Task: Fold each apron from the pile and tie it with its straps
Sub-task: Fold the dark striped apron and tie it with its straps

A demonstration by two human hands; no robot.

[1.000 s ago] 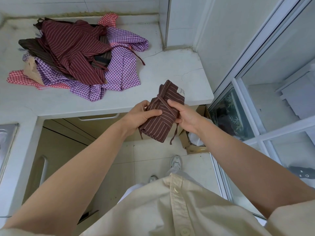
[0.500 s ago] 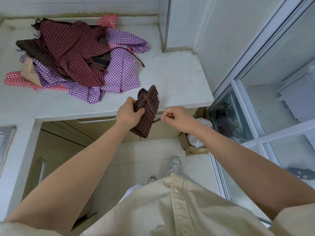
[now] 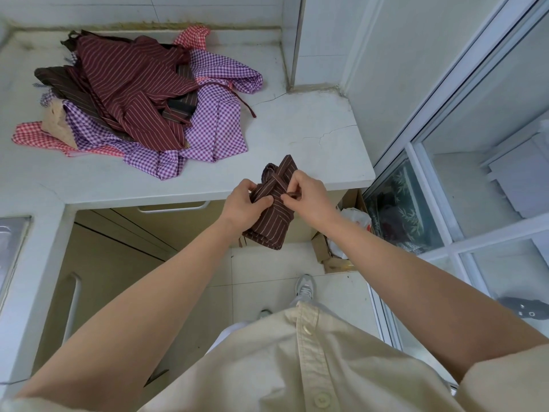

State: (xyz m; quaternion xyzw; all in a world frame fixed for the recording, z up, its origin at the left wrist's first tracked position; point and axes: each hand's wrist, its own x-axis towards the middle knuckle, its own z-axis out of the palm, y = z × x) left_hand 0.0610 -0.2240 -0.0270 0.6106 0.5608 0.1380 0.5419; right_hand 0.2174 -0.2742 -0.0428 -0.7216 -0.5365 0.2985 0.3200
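Now clamping the folded apron in the left grip, pinching its strap beside it in the right grip — risking a slack knot, unrolling folds, if loosening early.

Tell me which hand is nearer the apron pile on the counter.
Left. The left hand, gripping the folded striped apron, is below and right of the apron pile; the right hand, pinching a strap, is beyond the bundle, farther away.
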